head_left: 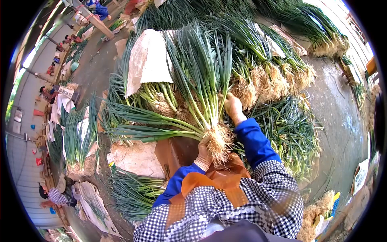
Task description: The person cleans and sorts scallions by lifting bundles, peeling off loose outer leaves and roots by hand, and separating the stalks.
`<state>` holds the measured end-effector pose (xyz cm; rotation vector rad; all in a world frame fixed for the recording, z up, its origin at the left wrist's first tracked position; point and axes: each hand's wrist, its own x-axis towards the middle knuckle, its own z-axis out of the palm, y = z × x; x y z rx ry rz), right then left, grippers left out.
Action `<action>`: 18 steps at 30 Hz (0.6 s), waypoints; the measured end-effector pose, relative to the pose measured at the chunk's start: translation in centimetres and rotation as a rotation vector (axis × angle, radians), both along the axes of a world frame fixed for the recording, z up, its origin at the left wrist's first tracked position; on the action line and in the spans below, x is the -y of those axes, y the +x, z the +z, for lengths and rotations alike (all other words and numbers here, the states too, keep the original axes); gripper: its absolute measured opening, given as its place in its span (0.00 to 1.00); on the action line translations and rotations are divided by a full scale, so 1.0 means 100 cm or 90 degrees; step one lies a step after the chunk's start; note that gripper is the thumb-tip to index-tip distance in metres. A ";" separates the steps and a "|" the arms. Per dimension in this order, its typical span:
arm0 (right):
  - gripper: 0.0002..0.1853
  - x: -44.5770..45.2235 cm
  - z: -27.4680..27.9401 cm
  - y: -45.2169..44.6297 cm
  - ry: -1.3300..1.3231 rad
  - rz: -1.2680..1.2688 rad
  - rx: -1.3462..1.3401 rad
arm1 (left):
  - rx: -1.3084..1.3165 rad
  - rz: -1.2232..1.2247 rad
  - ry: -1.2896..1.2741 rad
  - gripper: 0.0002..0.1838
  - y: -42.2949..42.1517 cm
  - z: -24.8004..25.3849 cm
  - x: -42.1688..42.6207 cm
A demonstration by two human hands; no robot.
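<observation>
A large bundle of green onions [207, 109] is in front of me, its pale roots [217, 141] toward my body and most leaves pointing away. My left hand [204, 154] is closed around its root end, the fingers partly hidden by roots and stems. A few stalks [161, 131] fan out to the left from that hand. My right hand [234, 107] is closed at the bundle's right side, its curled fingertips on the stems; exactly how many stalks it grips is hidden. A brown apron [229, 171] lies beneath the roots.
More green onions with roots [266, 80] are piled beyond and to the right. Pale sacking [150, 60] covers some at the left. Loose trimmed leaves [290, 137] heap up on my right. Other people, one in a checked top [58, 196], sit at far left among further bundles [78, 139].
</observation>
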<state>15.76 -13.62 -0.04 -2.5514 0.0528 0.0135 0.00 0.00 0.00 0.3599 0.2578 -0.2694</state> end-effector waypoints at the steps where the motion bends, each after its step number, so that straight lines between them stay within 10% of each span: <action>1: 0.10 0.001 -0.002 -0.001 -0.001 -0.001 -0.002 | 0.013 0.007 0.032 0.24 0.000 0.003 0.002; 7: 0.14 0.033 0.011 -0.128 0.297 0.241 -0.002 | 0.004 -0.005 0.012 0.23 0.001 0.024 0.005; 10: 0.18 0.094 0.074 -0.166 0.255 0.473 -0.443 | -0.057 0.063 0.039 0.21 0.006 0.021 0.005; 12: 0.16 0.155 0.001 -0.180 0.006 0.493 -0.370 | -0.059 0.027 -0.059 0.22 0.011 0.007 -0.004; 13: 0.24 0.173 -0.025 -0.162 -0.468 0.430 -0.591 | -0.059 0.021 -0.061 0.22 0.010 0.009 -0.002; 14: 0.27 0.214 -0.063 -0.165 -0.490 0.435 -0.406 | -0.055 0.019 -0.067 0.23 0.006 0.014 0.000; 15: 0.25 0.181 -0.011 -0.134 -0.398 0.408 -0.496 | -0.046 0.020 -0.072 0.23 0.008 0.017 0.001; 17: 0.19 0.132 0.006 -0.105 -0.111 0.193 -0.095 | -0.020 0.019 -0.047 0.22 0.005 0.015 0.001; 18: 0.20 0.107 0.043 -0.098 0.281 0.077 -0.217 | -0.035 0.020 -0.044 0.22 0.004 0.019 0.000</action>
